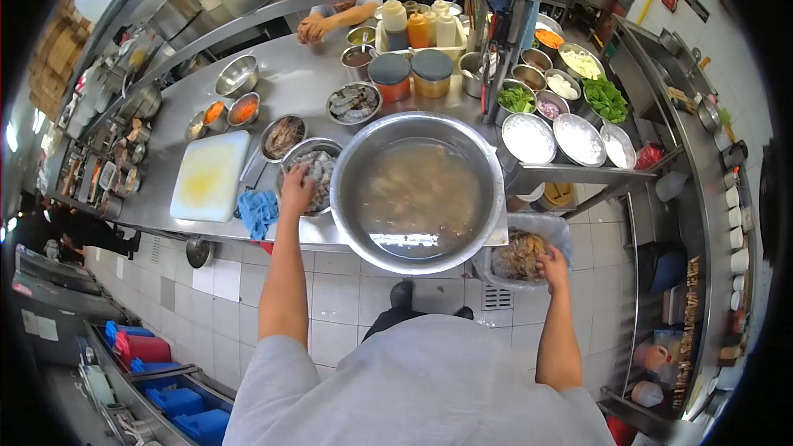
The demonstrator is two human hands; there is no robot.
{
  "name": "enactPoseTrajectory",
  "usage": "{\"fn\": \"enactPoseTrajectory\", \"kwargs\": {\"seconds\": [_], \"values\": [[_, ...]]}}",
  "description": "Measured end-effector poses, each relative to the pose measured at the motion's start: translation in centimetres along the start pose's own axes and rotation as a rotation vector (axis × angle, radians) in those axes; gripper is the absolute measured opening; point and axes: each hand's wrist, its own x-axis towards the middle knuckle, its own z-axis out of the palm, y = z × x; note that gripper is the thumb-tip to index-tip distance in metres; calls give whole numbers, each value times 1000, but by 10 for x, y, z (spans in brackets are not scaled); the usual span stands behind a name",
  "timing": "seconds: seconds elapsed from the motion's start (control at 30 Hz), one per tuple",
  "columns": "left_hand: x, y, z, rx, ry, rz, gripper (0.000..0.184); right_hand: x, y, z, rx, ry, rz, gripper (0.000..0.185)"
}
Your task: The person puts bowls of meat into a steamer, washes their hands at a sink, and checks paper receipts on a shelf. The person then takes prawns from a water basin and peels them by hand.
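My left hand (296,192) is at the left side of a metal bowl of greyish shrimp (318,172), its curled fingers against the shrimp. The fingertips are partly hidden. To the right, my right hand (554,267) is over a plastic-lined bin (545,226), fingers apart beside a heap of brownish shrimp shells (519,258). Between my arms stands a large metal basin (340,223) of cloudy water with pale pieces under the surface. A bowl of darker shrimp (353,102) and a bowl of brownish seafood (283,137) sit behind the left bowl.
A white cutting board (210,176) and a blue cloth (258,213) lie on the left. Sauce bottles (418,30) and lidded tubs (431,74) stand at the back. Vegetable bowls (605,99) fill the right side. Another person's hands (314,27) rest across the counter.
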Motion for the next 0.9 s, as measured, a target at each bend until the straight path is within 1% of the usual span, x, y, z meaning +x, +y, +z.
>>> {"fn": "enactPoseTrajectory", "kwargs": {"seconds": [0.07, 0.1, 0.13, 0.2, 0.27, 0.33, 0.4, 0.43, 0.5, 0.53, 0.57, 0.63, 0.67, 0.73, 0.77, 0.83, 0.9], "values": [[-20, -15, 16, 330, 254, 256, 43, 4, -2, 6, 6, -13, 13, 64], [-25, -12, 21, 324, 247, 262, 43, 6, -6, 11, 13, -40, 21, 65], [-30, -8, 24, 386, 219, 242, 45, 7, -8, 19, -50, 16, -2, 63], [-43, 1, 30, 562, 174, 222, 45, 5, -12, 28, -37, 11, -11, 61], [-44, 8, 26, 558, 171, 222, 44, 4, -17, 33, -20, 1, -24, 60], [-42, 12, 24, 556, 167, 224, 43, 3, -19, 35, -68, -2, -56, 57], [-38, 25, 24, 533, 311, 164, 36, -1, -25, 37, -31, -7, -68, 57], [-34, 32, 26, 531, 306, 172, 36, -4, -28, 36, 1, -15, -80, 56], [-28, 61, 26, 317, 438, 325, 31, -8, -34, 35, 33, -11, -89, 56], [-27, 88, 28, 234, 435, 462, 28, -9, -36, 35, 60, -18, -103, 56], [-27, 107, 36, 233, 433, 458, 28, -11, -38, 35, 57, -18, -101, 56], [-28, 135, 53, 69, 57, 477, 24, -12, -43, 36, 12, -11, -110, 57], [-27, 142, 64, 68, 59, 479, 24, -12, -45, 37, 12, -10, -113, 57], [-21, 142, 90, 466, -168, 269, 25, -15, -47, 39, 35, -36, -107, 57], [-13, 133, 102, 465, -170, 278, 25, -17, -48, 40, 40, -29, -109, 57], [3, 113, 125, 590, -371, 1, 28, -20, -50, 41, 53, -51, -113, 57], [4, 111, 133, 572, -373, 25, 31, -29, -54, 41, 63, -52, -120, 57]]}}
